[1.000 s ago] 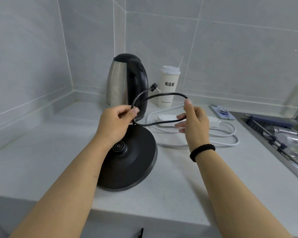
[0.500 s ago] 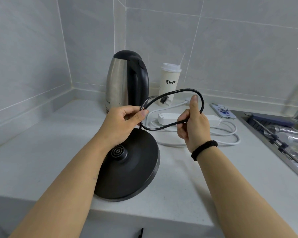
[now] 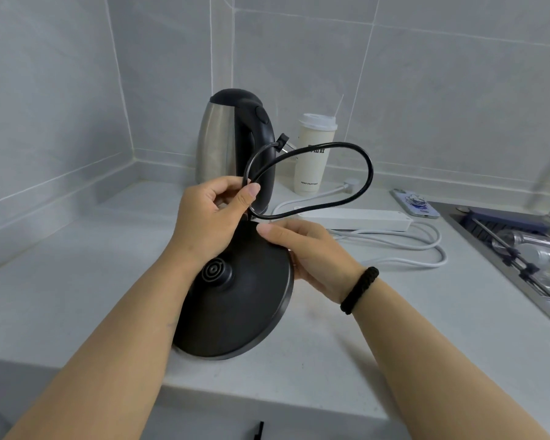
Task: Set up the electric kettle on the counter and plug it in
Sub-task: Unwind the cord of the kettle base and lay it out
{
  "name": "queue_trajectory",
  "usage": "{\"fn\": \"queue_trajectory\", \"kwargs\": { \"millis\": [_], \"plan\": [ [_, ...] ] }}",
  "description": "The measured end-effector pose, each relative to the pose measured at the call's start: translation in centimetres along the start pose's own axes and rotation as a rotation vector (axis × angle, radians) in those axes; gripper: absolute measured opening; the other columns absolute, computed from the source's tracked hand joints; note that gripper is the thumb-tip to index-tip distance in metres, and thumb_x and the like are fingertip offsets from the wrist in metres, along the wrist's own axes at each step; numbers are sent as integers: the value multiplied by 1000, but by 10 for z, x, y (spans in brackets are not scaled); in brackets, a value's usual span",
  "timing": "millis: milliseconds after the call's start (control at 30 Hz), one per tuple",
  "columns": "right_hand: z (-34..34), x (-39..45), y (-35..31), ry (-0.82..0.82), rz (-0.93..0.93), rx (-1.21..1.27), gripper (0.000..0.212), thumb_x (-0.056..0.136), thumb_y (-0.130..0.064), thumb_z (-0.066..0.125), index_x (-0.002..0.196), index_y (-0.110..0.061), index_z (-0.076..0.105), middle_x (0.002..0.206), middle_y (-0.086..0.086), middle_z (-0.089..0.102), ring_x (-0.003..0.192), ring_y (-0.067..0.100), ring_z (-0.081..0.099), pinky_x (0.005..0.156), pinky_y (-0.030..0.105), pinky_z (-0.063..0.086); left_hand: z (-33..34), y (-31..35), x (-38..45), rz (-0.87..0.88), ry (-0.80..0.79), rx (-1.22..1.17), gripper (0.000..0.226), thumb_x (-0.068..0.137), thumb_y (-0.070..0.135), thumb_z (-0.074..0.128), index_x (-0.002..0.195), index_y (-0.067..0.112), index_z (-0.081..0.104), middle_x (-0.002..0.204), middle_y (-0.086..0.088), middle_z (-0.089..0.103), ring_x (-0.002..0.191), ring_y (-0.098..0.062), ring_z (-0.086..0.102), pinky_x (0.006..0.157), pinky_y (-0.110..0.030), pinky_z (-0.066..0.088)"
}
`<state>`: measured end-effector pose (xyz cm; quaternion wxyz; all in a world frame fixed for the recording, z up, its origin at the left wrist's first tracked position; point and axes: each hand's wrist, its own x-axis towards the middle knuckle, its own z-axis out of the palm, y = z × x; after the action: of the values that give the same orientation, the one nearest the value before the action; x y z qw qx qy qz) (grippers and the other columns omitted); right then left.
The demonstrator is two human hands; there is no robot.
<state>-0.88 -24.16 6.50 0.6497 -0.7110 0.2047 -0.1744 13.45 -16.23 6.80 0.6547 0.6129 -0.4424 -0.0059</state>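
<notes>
The black kettle base (image 3: 235,300) is held tilted near the counter's (image 3: 77,296) front edge, its right rim gripped by the right hand (image 3: 311,249). The looped black power cord (image 3: 367,173) is pinched between thumb and fingers of the left hand (image 3: 210,214). The steel kettle (image 3: 232,138) stands in the back corner, a white power strip (image 3: 356,219) lying near the sink (image 3: 521,249).

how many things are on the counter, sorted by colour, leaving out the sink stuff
black: 2, kettle base and its cord
steel and black: 1, electric kettle
white: 2, power strip, lidded paper cup
blue patterned: 1, phone
total: 6
</notes>
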Motion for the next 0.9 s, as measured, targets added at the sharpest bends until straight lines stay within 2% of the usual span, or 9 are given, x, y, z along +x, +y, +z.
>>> {"fn": "queue_trajectory", "kwargs": {
  "millis": [100, 233, 333, 400, 500, 567, 667, 800, 900],
  "plan": [
    [-6, 1, -2, -7, -39, 21, 11, 91, -17, 63, 96, -9, 69, 85, 8, 72, 74, 17, 68, 69, 29, 58, 1, 1, -2, 5, -36, -16, 13, 86, 25, 69, 94, 16, 72, 79, 1, 71, 73, -12, 64, 67, -11, 50],
    [-13, 2, 1, -1, -33, -27, 14, 93, -14, 61, 100, -7, 71, 89, 11, 74, 79, 21, 70, 74, 31, 59, 2, 0, -3, -8, -115, -48, 7, 89, 21, 65, 94, 20, 70, 83, 1, 72, 77, -9, 66, 71, -14, 53],
    [-17, 2, 0, 0, -26, -21, 17, 94, -14, 58, 101, -6, 72, 91, 13, 73, 81, 22, 70, 73, 30, 59, 2, 2, -3, -10, -151, -85, 13, 91, 17, 62, 97, 27, 67, 85, 6, 72, 78, -2, 66, 69, -12, 51],
    [-22, 2, -1, 0, -20, -22, 20, 95, -14, 57, 104, -4, 72, 98, 17, 73, 90, 28, 69, 83, 38, 58, 1, 3, -3, -19, -173, -109, 16, 91, 15, 61, 97, 28, 66, 85, 8, 71, 78, 1, 66, 66, -10, 49],
    [-31, 0, -2, -5, -5, -9, 25, 96, -12, 54, 112, -1, 69, 111, 23, 69, 105, 38, 65, 96, 46, 51, 1, 4, -4, -47, -183, -138, 12, 90, 15, 63, 92, 26, 67, 86, 5, 73, 80, -7, 69, 67, -15, 52],
    [-38, -2, -4, 19, -6, -21, 22, 95, -10, 54, 107, -2, 71, 105, 20, 71, 97, 32, 67, 92, 40, 54, 0, 5, -4, -71, -188, -167, 8, 88, 14, 65, 91, 21, 68, 85, 1, 73, 79, -11, 69, 68, -20, 56],
    [-49, -5, -6, 101, 12, -85, 16, 92, -12, 60, 97, -4, 73, 92, 14, 73, 82, 24, 68, 80, 34, 57, 1, 5, -8, -103, -208, -190, 7, 86, 10, 67, 88, 17, 68, 83, 1, 73, 73, -8, 71, 67, -22, 58],
    [-53, -5, -2, 139, 8, -197, 10, 88, -15, 67, 88, -13, 77, 87, 8, 76, 78, 19, 69, 77, 31, 58, 5, 0, -16, -145, -162, -177, 6, 84, 11, 70, 87, 17, 69, 84, -8, 72, 75, -16, 72, 67, -24, 58],
    [-52, -3, 1, 189, -36, -341, 7, 84, -18, 73, 90, -17, 76, 89, 3, 77, 83, 15, 71, 84, 30, 56, 7, -3, -21, -176, -137, -132, 5, 84, 13, 71, 85, 18, 69, 81, -6, 70, 69, -12, 71, 65, -22, 58]
  ]
}}
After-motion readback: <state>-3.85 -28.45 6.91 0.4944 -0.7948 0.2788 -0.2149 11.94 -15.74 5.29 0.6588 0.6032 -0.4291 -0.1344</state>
